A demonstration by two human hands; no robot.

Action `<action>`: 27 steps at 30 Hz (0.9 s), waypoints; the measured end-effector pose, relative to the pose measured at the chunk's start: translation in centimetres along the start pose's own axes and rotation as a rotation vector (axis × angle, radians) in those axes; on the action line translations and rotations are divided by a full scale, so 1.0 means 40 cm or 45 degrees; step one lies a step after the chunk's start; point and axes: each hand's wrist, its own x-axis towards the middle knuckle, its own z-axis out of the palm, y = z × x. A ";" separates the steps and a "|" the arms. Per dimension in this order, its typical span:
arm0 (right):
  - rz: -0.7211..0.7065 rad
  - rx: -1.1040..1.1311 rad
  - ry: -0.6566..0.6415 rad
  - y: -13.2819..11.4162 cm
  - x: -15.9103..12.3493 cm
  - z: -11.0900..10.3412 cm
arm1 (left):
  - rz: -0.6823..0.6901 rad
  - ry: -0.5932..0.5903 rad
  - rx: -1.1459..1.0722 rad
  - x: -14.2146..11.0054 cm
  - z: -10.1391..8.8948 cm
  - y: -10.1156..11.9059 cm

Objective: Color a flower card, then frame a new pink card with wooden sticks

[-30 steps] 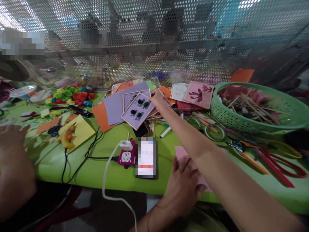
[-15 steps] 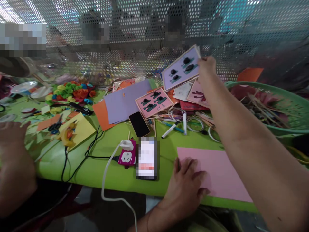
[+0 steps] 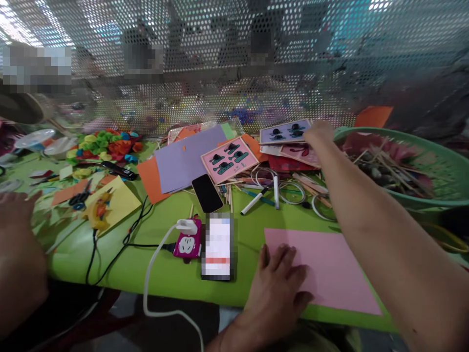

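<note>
My left hand [image 3: 280, 281] lies with fingers spread on the left edge of a sheet of pink paper [image 3: 333, 266] at the table's front. Reaching to the back, my right hand [image 3: 318, 131] is closed on the right end of a purple picture card [image 3: 284, 139] with dark raised shapes. That card lies low over a pink card with a dark red design [image 3: 302, 152]; my fingertips are partly hidden. Left of it, a pink picture card [image 3: 230, 160] with dark and green shapes leans on the pile.
A green basket [image 3: 452, 168] of sticks stands right. Markers [image 3: 256, 199], a black phone [image 3: 207, 193], a lit phone [image 3: 217, 247] and a magenta power strip [image 3: 187, 244] lie mid-table. Left are scissors [image 3: 80, 195], a glue gun [image 3: 99, 210] and another person's hand [image 3: 16, 210]. Perforated metal mesh [image 3: 205, 63] rises behind.
My right hand has lowered the purple picture card from a raised, tilted position down onto the cards at the back. My left hand stays on the pink paper.
</note>
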 end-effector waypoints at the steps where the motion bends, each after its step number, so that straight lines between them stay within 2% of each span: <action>1: 0.025 0.037 -0.001 -0.002 -0.010 -0.007 | -0.002 0.002 0.000 0.000 0.002 -0.001; 4: 0.029 0.174 -0.043 -0.019 -0.036 -0.034 | -0.016 0.013 -0.025 0.001 0.002 -0.002; 7: -0.099 0.331 -0.137 -0.062 -0.069 -0.051 | -0.014 0.007 -0.067 0.002 -0.003 0.000; 10: -0.278 0.499 -0.329 -0.120 -0.121 -0.047 | -0.005 -0.006 -0.093 0.002 -0.008 0.002; 13: -0.373 0.526 -0.424 -0.173 -0.179 -0.032 | -0.007 -0.003 -0.092 0.002 -0.004 0.002; 19: -0.333 0.533 -0.468 -0.231 -0.238 -0.016 | 0.000 0.002 -0.077 0.001 0.008 -0.001; 27: -0.281 0.695 -0.494 -0.258 -0.213 0.008 | -0.003 -0.007 -0.068 0.002 0.003 0.000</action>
